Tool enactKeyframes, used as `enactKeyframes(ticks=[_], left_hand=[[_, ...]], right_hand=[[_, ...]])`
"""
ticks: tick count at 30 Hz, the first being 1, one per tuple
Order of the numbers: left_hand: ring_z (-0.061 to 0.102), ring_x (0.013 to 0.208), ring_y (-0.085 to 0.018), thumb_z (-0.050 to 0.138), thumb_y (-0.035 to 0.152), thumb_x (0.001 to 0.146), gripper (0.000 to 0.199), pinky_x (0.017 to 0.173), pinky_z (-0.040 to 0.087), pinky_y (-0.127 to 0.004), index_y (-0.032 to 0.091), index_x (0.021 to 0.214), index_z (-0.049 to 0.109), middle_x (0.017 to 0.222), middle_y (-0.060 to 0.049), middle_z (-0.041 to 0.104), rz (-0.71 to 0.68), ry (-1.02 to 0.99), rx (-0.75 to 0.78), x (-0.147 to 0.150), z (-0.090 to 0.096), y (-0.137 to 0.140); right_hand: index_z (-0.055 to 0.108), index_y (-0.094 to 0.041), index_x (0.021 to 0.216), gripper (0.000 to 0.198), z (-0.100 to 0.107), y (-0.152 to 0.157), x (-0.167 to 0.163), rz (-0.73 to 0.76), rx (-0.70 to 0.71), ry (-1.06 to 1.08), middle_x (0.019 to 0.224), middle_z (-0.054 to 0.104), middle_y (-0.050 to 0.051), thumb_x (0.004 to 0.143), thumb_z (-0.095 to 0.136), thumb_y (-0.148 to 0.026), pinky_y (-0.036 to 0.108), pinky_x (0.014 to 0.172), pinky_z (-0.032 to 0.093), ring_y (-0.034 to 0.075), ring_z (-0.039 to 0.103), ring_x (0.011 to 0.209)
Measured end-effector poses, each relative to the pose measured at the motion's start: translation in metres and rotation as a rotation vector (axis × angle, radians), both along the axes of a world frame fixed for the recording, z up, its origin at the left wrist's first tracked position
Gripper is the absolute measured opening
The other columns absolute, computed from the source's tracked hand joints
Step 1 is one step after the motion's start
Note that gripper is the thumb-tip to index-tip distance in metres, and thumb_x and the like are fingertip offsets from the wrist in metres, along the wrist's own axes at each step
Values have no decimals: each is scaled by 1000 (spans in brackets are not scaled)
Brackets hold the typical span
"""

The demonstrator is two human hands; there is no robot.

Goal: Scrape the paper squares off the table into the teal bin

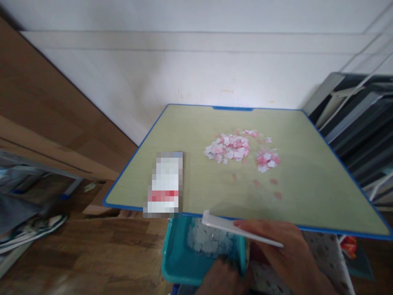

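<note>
My right hand [279, 241] is closed on a thin white flat piece [222, 223], seen nearly edge-on with a small raised lip at its left end. It is held at the front edge of the green table top [196, 123], partly over a teal bin [176, 258]. Inside the bin lie many small white paper-like squares [211, 241]. My left hand [222, 276] is low at the bin's near side; its fingers are blurred. On the table top is a heap of pink and white pieces [229, 148], with a smaller heap [267, 159] to its right.
A phone-like slab [166, 184], pixelated, lies at the table's front left. Behind stands a white wall [215, 78]. Dark folded panels [356, 123] lean at the right, and a brown board [55, 94] at the left. A person's shoe [33, 231] shows at lower left.
</note>
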State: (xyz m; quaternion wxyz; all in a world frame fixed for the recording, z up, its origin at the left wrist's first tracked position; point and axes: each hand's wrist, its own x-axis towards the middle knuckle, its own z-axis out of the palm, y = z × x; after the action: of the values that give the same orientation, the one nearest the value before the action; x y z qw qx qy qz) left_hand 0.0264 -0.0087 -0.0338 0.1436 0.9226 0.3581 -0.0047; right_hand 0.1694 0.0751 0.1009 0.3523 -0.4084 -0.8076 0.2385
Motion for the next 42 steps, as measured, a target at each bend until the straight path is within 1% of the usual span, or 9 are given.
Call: enactKeyframes(ticks=[6, 13, 15, 20, 25, 29, 34, 40, 42], left_hand=[[58, 50, -21, 61, 22, 86, 21, 43, 40, -27, 19, 105, 54, 68, -2, 65, 35, -31, 14, -1, -1, -1], [60, 53, -21, 60, 17, 88, 18, 46, 44, -27, 20, 104, 54, 71, -2, 66, 8, -10, -9, 0, -4, 0], [59, 51, -22, 60, 19, 88, 18, 45, 44, -28, 19, 105, 53, 70, -2, 65, 9, 9, -9, 0, 0, 1], [59, 51, -20, 61, 21, 88, 23, 48, 44, -27, 18, 110, 53, 68, -2, 66, -14, 14, -22, -3, 3, 3], [63, 66, -19, 59, 20, 91, 12, 59, 47, -25, 21, 102, 59, 80, -3, 69, 26, -129, -25, -3, -16, 0], [63, 70, -20, 57, 21, 92, 11, 61, 48, -26, 22, 102, 60, 84, -4, 69, 47, -174, 2, -3, -19, -1], [60, 54, -21, 65, 22, 88, 32, 49, 47, -27, 17, 118, 53, 68, -3, 65, -37, -11, 3, -6, -4, 2], [62, 54, -23, 63, 22, 89, 26, 51, 51, -31, 19, 113, 54, 69, -3, 65, -57, 93, -40, -7, 8, 4], [62, 54, -24, 64, 21, 89, 31, 51, 51, -32, 18, 118, 53, 69, -3, 65, -64, 99, -38, -7, 8, 4]], right_hand=[[74, -26, 93, 31, -1, 6, 2, -9, -76, 42, 89, 79, 0, 92, 44, -23, 23, 72, 60, 17, 75, 79], [71, -28, 103, 26, -18, -13, 6, 31, -183, 97, 102, 77, 2, 89, 49, -23, 30, 84, 57, 19, 72, 94], [73, -29, 98, 24, -13, -13, 5, -30, -151, 117, 97, 78, 0, 90, 50, -26, 27, 80, 58, 19, 73, 88], [76, -24, 84, 27, -4, 1, -23, -342, -58, 123, 59, 74, -1, 89, 51, -36, 20, 46, 55, 16, 68, 47], [74, -14, 80, 34, -17, 9, -67, -403, 81, 169, 61, 74, 5, 91, 48, -32, 22, 51, 57, 17, 70, 49], [73, -11, 83, 40, -25, 15, -80, -485, 117, 107, 67, 75, 11, 93, 43, -34, 28, 58, 59, 23, 73, 59], [73, -13, 78, 38, -23, 22, -51, -646, -39, 72, 64, 75, 10, 89, 48, -40, 27, 53, 56, 23, 71, 55], [71, -12, 71, 31, -23, 16, -3, -985, -166, 101, 55, 71, 9, 77, 63, -41, 27, 43, 49, 23, 67, 49], [71, -11, 71, 30, -26, 13, 10, -1005, -198, 130, 55, 70, 9, 74, 66, -40, 27, 43, 48, 23, 66, 49]])
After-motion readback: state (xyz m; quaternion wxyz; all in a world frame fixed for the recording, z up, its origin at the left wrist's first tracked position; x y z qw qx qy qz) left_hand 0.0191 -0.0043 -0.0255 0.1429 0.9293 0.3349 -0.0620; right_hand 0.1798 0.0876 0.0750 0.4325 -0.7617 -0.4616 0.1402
